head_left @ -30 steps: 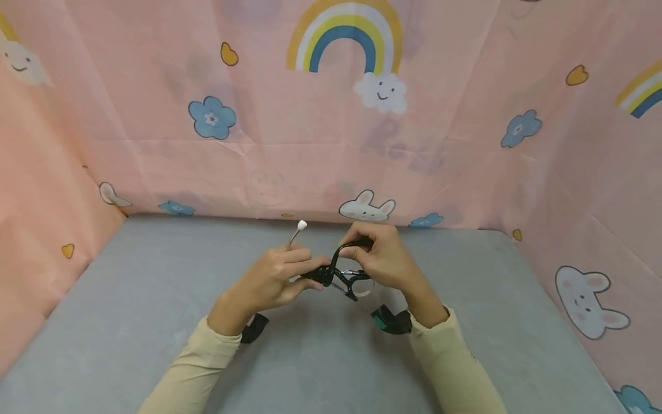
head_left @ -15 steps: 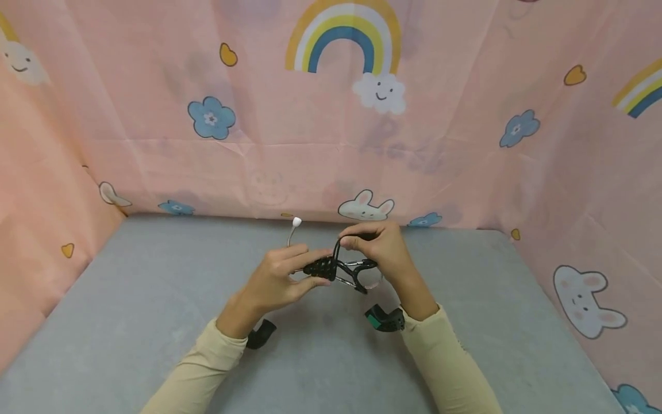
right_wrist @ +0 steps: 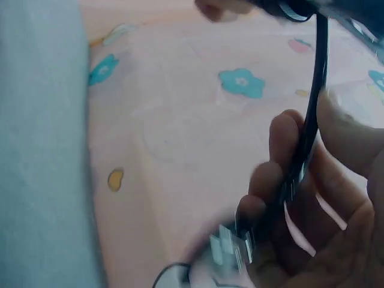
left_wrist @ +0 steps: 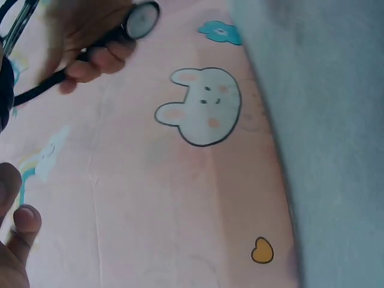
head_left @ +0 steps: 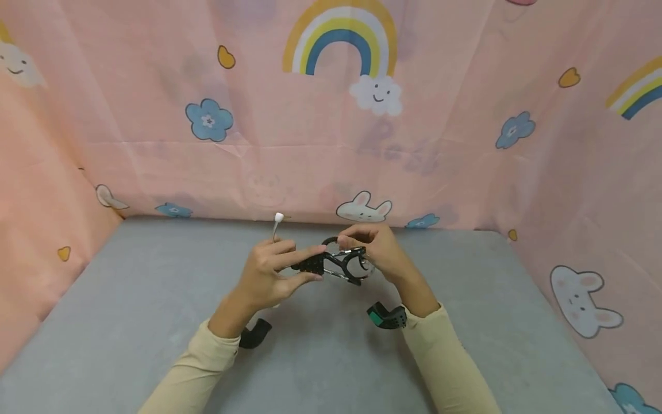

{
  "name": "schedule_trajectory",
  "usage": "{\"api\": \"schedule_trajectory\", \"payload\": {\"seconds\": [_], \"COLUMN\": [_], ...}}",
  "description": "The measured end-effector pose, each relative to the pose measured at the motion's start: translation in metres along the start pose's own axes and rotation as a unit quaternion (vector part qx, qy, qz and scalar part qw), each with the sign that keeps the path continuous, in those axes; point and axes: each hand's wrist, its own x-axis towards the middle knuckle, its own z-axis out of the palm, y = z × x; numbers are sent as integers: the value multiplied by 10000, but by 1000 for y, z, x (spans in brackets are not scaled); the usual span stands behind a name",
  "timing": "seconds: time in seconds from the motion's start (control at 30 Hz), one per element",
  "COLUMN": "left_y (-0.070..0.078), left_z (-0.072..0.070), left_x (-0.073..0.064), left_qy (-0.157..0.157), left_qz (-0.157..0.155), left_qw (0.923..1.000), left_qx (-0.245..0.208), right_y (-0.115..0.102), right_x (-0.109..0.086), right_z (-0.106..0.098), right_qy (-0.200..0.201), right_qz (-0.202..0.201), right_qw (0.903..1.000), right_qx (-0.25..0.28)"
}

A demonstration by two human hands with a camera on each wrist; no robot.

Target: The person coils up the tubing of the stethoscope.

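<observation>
Between the two hands a stethoscope is held up over the table, its black tubing wound in tight turns (head_left: 311, 265) round the metal ear tubes. My left hand (head_left: 270, 272) grips the wound part between thumb and fingers. A white ear tip (head_left: 279, 217) sticks up behind that hand. My right hand (head_left: 381, 253) pinches the loose end of the tubing (right_wrist: 312, 90), which runs across its fingers in the right wrist view. The round chest piece (left_wrist: 142, 21) hangs beyond the right hand's fingers in the left wrist view.
A grey table (head_left: 320, 356) lies under the hands. Pink cloth with rainbows and rabbits (head_left: 258, 115) walls it at the back and both sides. Each wrist carries a black camera mount, such as the one on the right wrist (head_left: 388, 316).
My left hand has shifted left with the wound tubing and the ear tip. The forked metal end has tilted up a little. The free tubing between the hands now forms a smaller, lower loop.
</observation>
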Motion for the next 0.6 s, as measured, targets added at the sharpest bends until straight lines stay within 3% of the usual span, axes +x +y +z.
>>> {"api": "schedule_trajectory", "payload": {"seconds": [0.13, 0.3, 0.43, 0.6], "left_y": [-1, -2, -4, -5], "left_z": [-5, -10, -11, -7], "left_x": [2, 5, 5, 1], "left_qy": [369, 710, 901, 1036], "left_qz": [-968, -1879, -2158, -2042], "left_qw": [9919, 9766, 9707, 9734], "left_qx": [-730, -772, -546, 4], "right_y": [0, -2, -5, -12], "right_x": [0, -1, -4, -10], "right_z": [-1, 8, 16, 23], "right_qy": [-308, -944, -957, -790], "right_qz": [-77, -622, -1265, -1653], "right_qw": [9990, 9918, 9780, 9689], "right_qx": [-299, -598, -1358, -1665]}}
